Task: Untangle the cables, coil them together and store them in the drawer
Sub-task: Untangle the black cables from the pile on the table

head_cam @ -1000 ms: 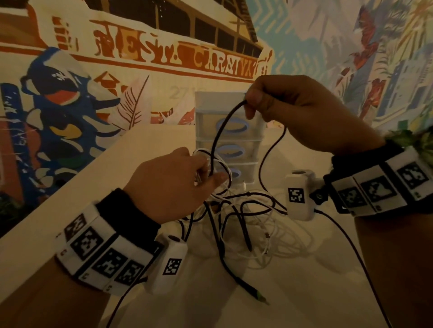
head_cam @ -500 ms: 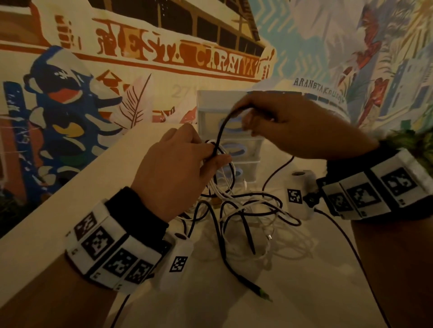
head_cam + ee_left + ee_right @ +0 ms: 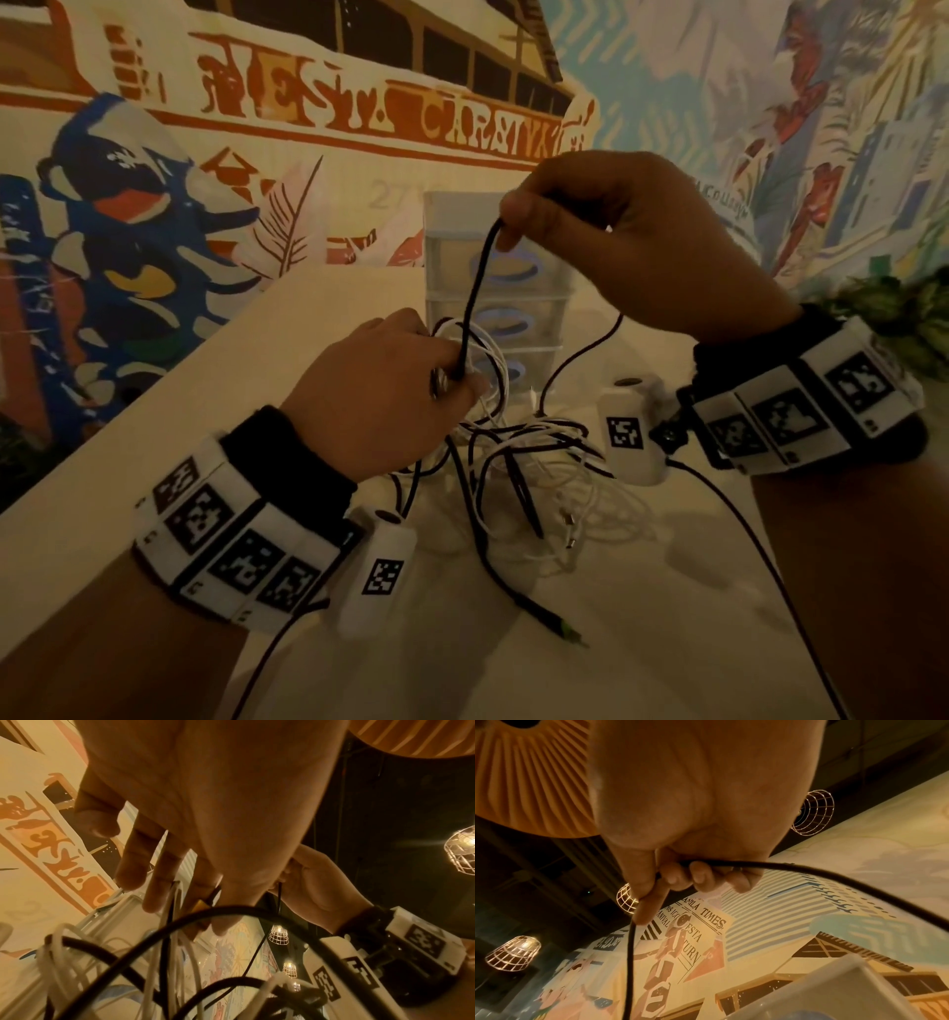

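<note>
The right hand (image 3: 631,241) was in the upper centre of the head view, w/ thumb and fingers curled round a black cable (image 3: 475,288). In the right wrist view the same black cable (image 3: 808,871) passed across the curled fingers (image 3: 700,876) and left to both sides.

From this hand the black cable went down to the left hand (image 3: 375,390), in the middle of the frame, which gripped a bundle of cable loops (image 3: 488,360), white and black together. In the left wrist view the fingers (image 3: 159,882) were bent over the strands; how tight, I cannot tell.

Below the left hand the rest of the cables (image 3: 529,462) lay as a tangled heap on the pale tabletop (image 3: 667,616), approx. centre of the frame. Thin white cables and thicker black ones crossed each other many times. One black end w/ a greenish plug (image 3: 567,631) pointed to the lower centre. Small metal plugs (image 3: 567,529) lay in the white part.

Behind the heap, upper centre, stood a translucent drawer unit (image 3: 493,303) w/ three drawers, all closed, each w/ an oval bluish handle.
</note>
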`<state>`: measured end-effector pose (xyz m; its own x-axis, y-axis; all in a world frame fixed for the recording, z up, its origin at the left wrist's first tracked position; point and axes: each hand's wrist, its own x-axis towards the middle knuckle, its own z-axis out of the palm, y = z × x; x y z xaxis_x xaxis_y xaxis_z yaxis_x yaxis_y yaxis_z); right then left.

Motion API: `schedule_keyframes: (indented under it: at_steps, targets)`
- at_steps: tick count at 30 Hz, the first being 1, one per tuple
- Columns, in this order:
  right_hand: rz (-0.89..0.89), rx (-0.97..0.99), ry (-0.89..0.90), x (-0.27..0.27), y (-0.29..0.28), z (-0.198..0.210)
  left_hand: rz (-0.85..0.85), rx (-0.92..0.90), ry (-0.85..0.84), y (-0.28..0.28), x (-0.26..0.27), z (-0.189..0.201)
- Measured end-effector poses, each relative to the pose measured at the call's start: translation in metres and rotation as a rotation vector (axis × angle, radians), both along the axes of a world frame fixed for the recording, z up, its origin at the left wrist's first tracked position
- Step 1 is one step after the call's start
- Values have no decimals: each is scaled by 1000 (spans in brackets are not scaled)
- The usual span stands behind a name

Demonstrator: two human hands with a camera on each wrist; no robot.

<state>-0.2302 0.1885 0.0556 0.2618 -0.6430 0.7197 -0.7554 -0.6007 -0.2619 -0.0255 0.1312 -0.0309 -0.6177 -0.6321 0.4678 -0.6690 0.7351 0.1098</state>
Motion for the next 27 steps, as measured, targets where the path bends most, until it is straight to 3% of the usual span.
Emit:
schedule_keyframes:
  at_steps: [4,8,11,16,20,24,27]
  targets:
    - [-41,-19,-44,-10,-3,2,0,-87,38,-4,1,-3]
    - [-163,80,11,-24,-1,5,61,-152,137,-5,-1,3]
    - [-258,159,51,-44,0,4,2,-42,270,-2,0,10]
    - [-342,244,104,-62,-6,-1,-131,84,347,14,-5,17]
    - [-322,289,80,-59,-6,2,-155,175,304,21,-7,18]
    - [-280,327,162,-56,1,4,-68,127,194,26,-7,16]
    - [-268,371,209,-62,9,2,-32,58,202,21,-7,16]
